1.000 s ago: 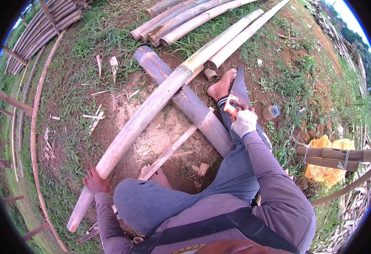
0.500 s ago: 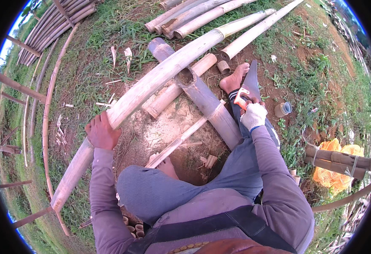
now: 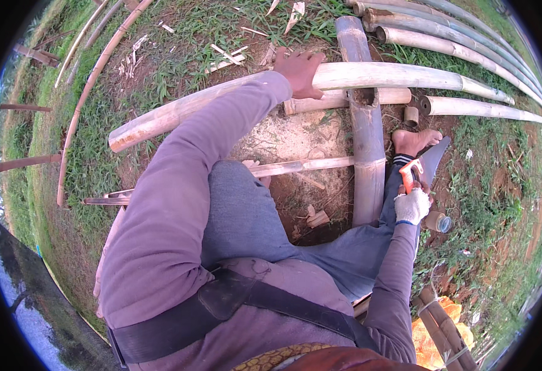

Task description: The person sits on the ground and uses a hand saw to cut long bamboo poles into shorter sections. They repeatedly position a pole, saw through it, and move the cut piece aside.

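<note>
A long pale bamboo pole [image 3: 394, 75] lies across a thicker grey bamboo piece [image 3: 368, 136]. My bare left hand [image 3: 299, 73] wraps over the pole from above, left of where the two cross. In its white glove, my right hand [image 3: 412, 204] grips the orange handle [image 3: 410, 170] of a handsaw. The saw's grey blade [image 3: 435, 154] points away from me beside my bare foot [image 3: 414, 141]. A shorter bamboo piece [image 3: 394, 96] lies under the pole, behind the grey one. Near my knee, a narrow split bamboo strip [image 3: 302, 165] reaches the grey piece.
More bamboo poles [image 3: 456, 46] lie at the far right, with another pole [image 3: 487, 107] nearer. A short bamboo offcut [image 3: 410, 116] stands by my foot, and a jar [image 3: 438, 221] sits beside my right hand. Orange netting [image 3: 428, 346] lies at the lower right.
My view has turned left. The pale pole has swung relative to my body, and my left arm now reaches farther forward across it. My right hand still holds the handsaw.
</note>
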Available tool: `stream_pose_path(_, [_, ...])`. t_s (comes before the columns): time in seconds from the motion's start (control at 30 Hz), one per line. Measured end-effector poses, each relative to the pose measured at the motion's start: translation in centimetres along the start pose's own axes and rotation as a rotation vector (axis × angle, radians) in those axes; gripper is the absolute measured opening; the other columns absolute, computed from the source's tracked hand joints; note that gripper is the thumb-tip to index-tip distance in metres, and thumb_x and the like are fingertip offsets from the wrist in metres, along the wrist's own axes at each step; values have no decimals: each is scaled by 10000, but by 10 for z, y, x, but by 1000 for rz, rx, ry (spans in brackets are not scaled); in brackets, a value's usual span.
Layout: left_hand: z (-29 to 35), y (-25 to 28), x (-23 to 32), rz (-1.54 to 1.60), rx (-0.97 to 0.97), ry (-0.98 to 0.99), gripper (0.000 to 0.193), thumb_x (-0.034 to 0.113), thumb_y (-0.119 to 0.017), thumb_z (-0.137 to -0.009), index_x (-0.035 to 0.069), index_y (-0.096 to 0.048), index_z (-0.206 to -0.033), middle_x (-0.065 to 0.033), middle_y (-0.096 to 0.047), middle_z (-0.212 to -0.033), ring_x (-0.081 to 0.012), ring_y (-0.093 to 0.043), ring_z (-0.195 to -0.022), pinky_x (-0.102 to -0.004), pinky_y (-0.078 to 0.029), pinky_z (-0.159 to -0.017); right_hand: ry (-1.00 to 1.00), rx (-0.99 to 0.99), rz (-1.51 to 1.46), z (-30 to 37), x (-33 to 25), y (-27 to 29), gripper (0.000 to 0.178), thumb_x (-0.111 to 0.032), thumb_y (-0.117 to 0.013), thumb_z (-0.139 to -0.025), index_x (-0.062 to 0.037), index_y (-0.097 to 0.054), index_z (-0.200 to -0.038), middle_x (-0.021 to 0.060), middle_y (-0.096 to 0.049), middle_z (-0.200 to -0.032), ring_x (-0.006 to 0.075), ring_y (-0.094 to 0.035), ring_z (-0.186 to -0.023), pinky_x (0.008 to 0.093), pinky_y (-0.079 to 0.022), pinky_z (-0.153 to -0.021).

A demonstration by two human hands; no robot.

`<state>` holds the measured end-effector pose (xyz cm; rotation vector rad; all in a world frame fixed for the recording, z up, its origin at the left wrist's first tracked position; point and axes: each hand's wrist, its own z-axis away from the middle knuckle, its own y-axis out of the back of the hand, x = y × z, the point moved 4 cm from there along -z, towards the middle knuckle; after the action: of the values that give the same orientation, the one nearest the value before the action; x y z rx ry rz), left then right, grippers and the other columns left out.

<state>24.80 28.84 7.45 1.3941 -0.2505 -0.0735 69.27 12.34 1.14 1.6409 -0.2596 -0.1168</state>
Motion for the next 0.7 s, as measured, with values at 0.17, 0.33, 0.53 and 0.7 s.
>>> stream_pose_path(0.17, [128,47,-113,7,505,136,899,703,-714,-922,172,-470,-1605,-205,-548,-1565,-378,-502,-1472,-597,-215,-1295,-10,58,-51,-1,1,-8,508,-341,-856,-794,-80,-769,-1221,152,-659,-1370,373,-656,-1226,524,-499,-1062])
stream_pose_path(0.33, [312,27,-320,-261,805,876,784,724,-687,-922,169,-625,-1471,-171,-658,-1455,-362,-585,-1383,-565,-382,-1175,250,285,-415,3,-32,10,469,-244,-781,-907,-58,-688,-1328,185,-676,-1313,403,-640,-1229,546,-494,-1054])
stream_pose_path(0.53, [472,-62,-497,820,555,1387,1022,837,-628,-877,85,-543,-1565,-176,-570,-1557,-368,-583,-1353,-584,-414,-1131,151,-233,-1213,-21,-233,22,610,-349,-778,-974,50,-598,-1398,255,-685,-1281,346,-693,-1130,453,-557,-974])
stream_pose_path(0.7, [414,-117,-442,1492,846,1347,755,721,-650,-918,199,-631,-1462,-121,-612,-1479,-337,-636,-1242,-573,-504,-993,56,-405,-1387,-16,-299,1,702,-381,-778,-982,80,-553,-1461,234,-698,-1282,291,-697,-1165,411,-571,-1000])
